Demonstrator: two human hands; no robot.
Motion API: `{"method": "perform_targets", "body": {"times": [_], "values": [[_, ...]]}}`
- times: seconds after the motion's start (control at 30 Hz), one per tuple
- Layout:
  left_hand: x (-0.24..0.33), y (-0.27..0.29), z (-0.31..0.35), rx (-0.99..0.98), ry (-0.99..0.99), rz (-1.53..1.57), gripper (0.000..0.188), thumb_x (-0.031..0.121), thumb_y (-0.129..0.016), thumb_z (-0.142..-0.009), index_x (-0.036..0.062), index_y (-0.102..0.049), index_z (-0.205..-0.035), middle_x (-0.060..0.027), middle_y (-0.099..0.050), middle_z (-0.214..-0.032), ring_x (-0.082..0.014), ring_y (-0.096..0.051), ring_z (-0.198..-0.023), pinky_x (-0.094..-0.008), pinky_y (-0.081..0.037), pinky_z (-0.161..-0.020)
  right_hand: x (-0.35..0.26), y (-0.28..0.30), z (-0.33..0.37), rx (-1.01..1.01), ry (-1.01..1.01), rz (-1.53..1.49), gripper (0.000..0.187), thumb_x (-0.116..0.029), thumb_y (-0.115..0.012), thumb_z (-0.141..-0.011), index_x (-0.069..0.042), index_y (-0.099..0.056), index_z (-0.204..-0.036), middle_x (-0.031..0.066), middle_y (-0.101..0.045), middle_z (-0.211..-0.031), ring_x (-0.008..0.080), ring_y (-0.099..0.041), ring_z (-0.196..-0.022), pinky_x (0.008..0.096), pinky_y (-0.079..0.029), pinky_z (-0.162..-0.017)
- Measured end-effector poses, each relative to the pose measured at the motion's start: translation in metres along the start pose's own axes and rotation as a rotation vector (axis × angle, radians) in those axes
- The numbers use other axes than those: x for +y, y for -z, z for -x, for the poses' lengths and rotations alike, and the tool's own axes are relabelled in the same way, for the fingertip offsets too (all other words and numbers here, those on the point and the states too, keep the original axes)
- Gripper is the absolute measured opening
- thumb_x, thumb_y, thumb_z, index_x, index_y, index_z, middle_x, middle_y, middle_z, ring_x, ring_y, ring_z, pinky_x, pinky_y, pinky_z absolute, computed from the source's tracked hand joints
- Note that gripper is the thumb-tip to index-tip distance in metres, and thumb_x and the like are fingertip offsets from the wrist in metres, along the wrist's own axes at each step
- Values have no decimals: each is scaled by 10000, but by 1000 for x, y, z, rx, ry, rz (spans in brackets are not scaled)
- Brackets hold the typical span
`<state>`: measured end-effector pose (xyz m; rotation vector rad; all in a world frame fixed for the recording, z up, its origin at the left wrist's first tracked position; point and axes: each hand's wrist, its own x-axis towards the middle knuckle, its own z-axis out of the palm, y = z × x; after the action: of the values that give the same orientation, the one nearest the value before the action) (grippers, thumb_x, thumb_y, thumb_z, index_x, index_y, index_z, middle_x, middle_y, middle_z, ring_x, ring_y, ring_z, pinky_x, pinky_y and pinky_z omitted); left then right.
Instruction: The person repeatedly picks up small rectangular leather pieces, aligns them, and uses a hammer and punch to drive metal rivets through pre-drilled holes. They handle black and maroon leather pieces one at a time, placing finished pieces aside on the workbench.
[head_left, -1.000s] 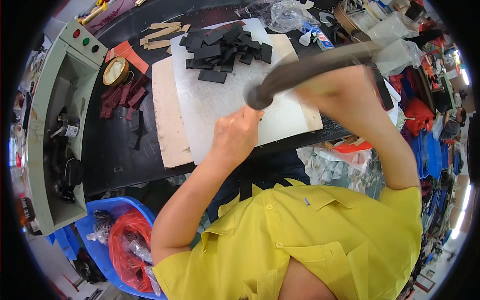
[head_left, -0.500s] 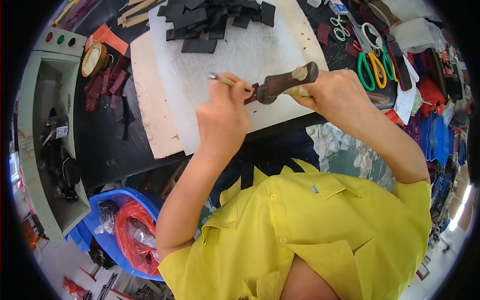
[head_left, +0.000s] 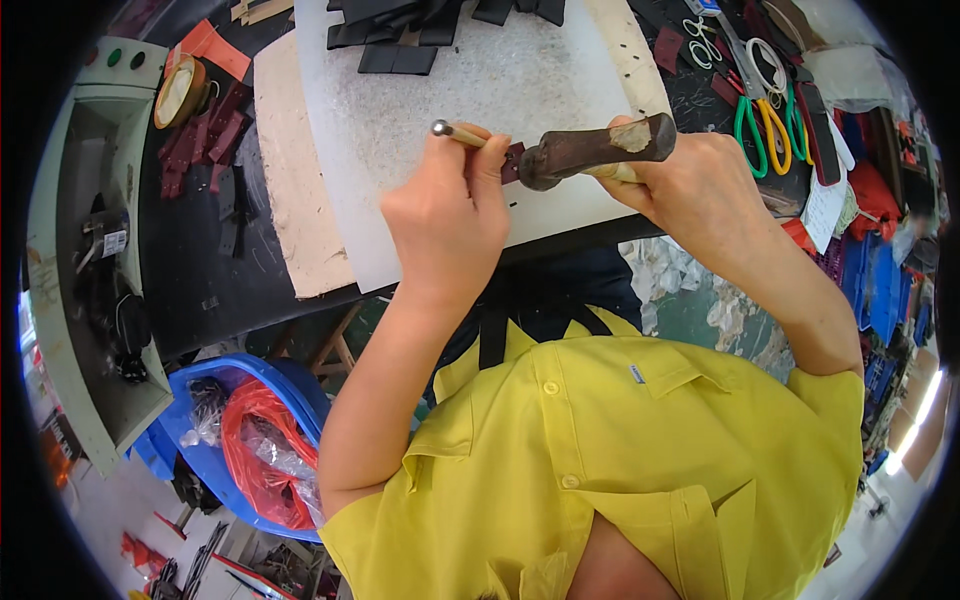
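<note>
From my remote seat I see the left hand (head_left: 445, 215) curled closed around a slim rod (head_left: 462, 134), its shiny rounded metal end sticking out above the knuckles. Just right of those fingertips shows a small maroon strip (head_left: 513, 162); I cannot tell which hand pinches it, as the hammer (head_left: 590, 152) covers its right part. The right hand (head_left: 700, 185) is closed round that hammer's pale handle, the dark head lying level just left of its knuckles. Both hands are over a white sheet (head_left: 430, 100), which lies on a cream board (head_left: 300, 200). Ahead of the left hand I have a heap of black strips (head_left: 395, 60); well to its left, more maroon pieces (head_left: 205, 140) and a bowl (head_left: 178, 92). Ahead and right of the right hand lie green-handled scissors (head_left: 749, 140). Behind and left of the left hand stands a blue tub (head_left: 210, 475).
</note>
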<state>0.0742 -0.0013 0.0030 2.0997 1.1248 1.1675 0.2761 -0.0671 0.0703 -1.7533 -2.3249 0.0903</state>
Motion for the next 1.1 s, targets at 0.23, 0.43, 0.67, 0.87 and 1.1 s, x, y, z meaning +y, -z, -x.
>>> {"method": "perform_targets", "body": {"times": [0.23, 0.43, 0.67, 0.87, 1.1], "values": [[8, 2, -6, -26, -179, -186, 196, 97, -710, -877, 34, -532, -826, -83, -613, -649, -253, -614, -516, -325, -451, -444, 6, 43, -25, 94, -119, -43, 273, -328, -699, -881, -81, -582, -891, 144, -607, -616, 361, -635, -608, 444, -488, -545], [16, 0, -9, -102, -218, -208, 166, 71, -690, -892, 37, -541, -827, -97, -649, -687, -263, -632, -542, -338, -462, -471, 3, 84, -41, 436, 103, -593, 304, -297, -697, -910, -52, -592, -1058, 92, -555, -599, 225, -555, -487, 260, -434, -416], [9, 2, -6, -79, -205, -159, 105, 78, -669, -906, 27, -581, -878, -104, -652, -695, -278, -638, -557, -352, -469, -480, 13, 53, -25, 55, -2, 136, 231, -266, -709, -860, -83, -570, -878, 141, -597, -596, 342, -642, -594, 431, -510, -538], [12, 6, -3, -131, -139, -221, 61, 54, -635, -919, 27, -584, -901, -124, -669, -727, -281, -662, -587, -361, -485, -505, 2, 4, -12, -34, 76, 10, 258, -238, -701, -857, -73, -511, -912, 123, -609, -617, 341, -642, -581, 425, -495, -497], [5, 29, -8, -129, 210, 249, 87, 58, -518, -1019, -27, -514, -1002, -149, -698, -857, -207, -732, -806, -300, -601, -719, -2, 8, -14, -77, 63, 40, 224, -176, -679, -856, -65, -491, -904, 130, -595, -607, 348, -638, -587, 424, -477, -482]]}}
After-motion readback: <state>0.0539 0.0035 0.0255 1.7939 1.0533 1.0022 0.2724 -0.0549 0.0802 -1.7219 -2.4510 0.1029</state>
